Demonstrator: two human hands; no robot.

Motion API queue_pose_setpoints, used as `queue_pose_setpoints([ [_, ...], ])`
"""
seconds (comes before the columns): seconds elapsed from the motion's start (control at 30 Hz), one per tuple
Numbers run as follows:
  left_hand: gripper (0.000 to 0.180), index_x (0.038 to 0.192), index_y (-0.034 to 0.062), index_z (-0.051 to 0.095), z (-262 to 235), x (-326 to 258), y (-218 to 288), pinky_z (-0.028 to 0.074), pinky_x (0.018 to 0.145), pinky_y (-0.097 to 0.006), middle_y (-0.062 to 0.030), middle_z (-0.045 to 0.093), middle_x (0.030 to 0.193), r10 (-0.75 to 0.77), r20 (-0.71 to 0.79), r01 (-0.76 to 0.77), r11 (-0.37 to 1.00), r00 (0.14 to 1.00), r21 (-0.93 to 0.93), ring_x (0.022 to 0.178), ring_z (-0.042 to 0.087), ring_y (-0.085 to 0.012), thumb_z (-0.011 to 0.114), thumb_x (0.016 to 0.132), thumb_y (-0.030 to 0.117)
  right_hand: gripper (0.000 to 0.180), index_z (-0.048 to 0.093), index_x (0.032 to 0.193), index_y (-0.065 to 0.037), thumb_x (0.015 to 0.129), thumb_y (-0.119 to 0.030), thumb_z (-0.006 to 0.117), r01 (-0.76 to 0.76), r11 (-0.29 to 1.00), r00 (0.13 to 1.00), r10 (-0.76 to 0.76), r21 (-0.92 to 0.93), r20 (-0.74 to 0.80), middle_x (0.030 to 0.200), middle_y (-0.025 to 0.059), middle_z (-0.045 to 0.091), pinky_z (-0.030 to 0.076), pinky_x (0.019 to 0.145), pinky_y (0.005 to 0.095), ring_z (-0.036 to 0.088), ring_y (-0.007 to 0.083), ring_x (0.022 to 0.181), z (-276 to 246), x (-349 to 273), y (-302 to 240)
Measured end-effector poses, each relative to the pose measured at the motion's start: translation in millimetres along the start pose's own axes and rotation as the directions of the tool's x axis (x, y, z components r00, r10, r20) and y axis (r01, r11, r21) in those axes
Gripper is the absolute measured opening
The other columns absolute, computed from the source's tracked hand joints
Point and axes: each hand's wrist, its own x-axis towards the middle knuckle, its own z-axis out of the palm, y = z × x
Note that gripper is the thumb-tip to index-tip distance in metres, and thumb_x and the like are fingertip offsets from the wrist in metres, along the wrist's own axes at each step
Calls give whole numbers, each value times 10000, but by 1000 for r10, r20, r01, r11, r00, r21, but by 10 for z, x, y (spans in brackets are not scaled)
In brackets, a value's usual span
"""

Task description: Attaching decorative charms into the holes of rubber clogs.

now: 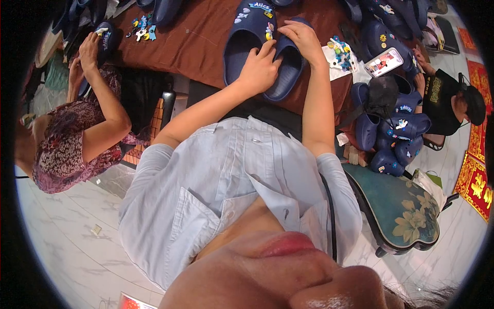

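A pair of navy clogs lies before me on the brown-covered table. The left clog (239, 44) carries several charms on its upper, among them a colourful figure charm (269, 32) at its right edge. My left hand (260, 69) is closed at that clog's inner edge, with its fingertips just below this charm. My right hand (303, 40) is curled over the upper of the right clog (284, 77), hiding much of it. Whether a small charm is between the right fingers cannot be seen. To the right, loose charms (340, 54) lie on white paper.
A phone (383, 63) lies right of the charms, beside a heap of charm-covered clogs (404, 123). More charms (143, 28) lie at the far left on the brown cover (175, 46). One co-worker (77, 123) handles a clog at left; another (447, 100) sits at right. A green flowered stool (399, 206) stands nearby.
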Motion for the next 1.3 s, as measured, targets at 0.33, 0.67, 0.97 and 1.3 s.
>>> queue_pose_setpoints([
  [0.33,347,1080,59,747,31,-11,-20,450,866,-415,-175,633,1177,3,-36,-2,1000,999,23,1315,452,-317,692,753,160,190,712,846,10,902,-171,725,-130,881,939,256,454,-229,732,52,674,444,617,253,591,82,674,151,-119,-79],
  [0.67,363,1107,33,732,2,-12,-28,456,874,-420,-195,626,1200,-11,3,11,1000,1000,23,1313,450,-327,684,768,152,218,652,758,-3,772,-117,837,-60,968,902,157,243,-402,744,37,592,431,615,276,541,135,672,107,-153,-23],
  [0.97,358,1091,31,736,-27,8,-13,457,858,-423,-193,628,1166,-11,5,11,1000,1000,18,1302,454,-332,689,757,150,118,675,878,-35,863,-98,774,-78,780,876,351,621,-331,772,-33,629,440,645,210,557,53,707,145,-198,-70],
  [1.3,380,1098,71,708,-283,-129,21,454,944,-456,-147,630,1148,57,-150,-73,992,987,-107,1257,504,-332,724,719,99,144,677,850,0,875,-116,758,-183,903,599,416,389,-685,702,9,659,449,574,238,569,73,618,-198,-546,550],
])
